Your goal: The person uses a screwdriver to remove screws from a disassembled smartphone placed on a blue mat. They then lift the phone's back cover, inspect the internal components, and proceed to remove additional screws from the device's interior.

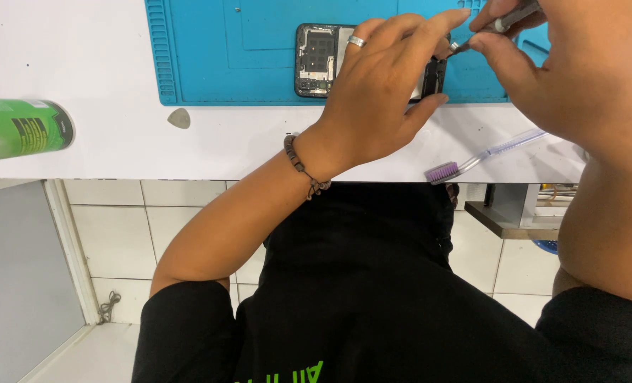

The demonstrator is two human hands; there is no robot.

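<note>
An opened black phone (pixel 317 60) with its back cover off lies on a blue work mat (pixel 216 57). My left hand (pixel 380 92), with a ring and a bead bracelet, lies over the phone's right half. Its fingers are across the top and its thumb is against the near edge, holding the phone down. My right hand (pixel 571 64) pinches a thin grey screwdriver (pixel 504 21) between thumb and fingers. The tip points at the phone's right end, just past my left fingertips. Much of the phone is hidden under my left hand.
The mat lies on a white table (pixel 103 42). A clear toothbrush with purple bristles (pixel 472 159) lies near the front edge. A green spray can (pixel 21 128) lies on its side at the left. A small grey pick (pixel 179 118) sits just below the mat. Below is tiled floor.
</note>
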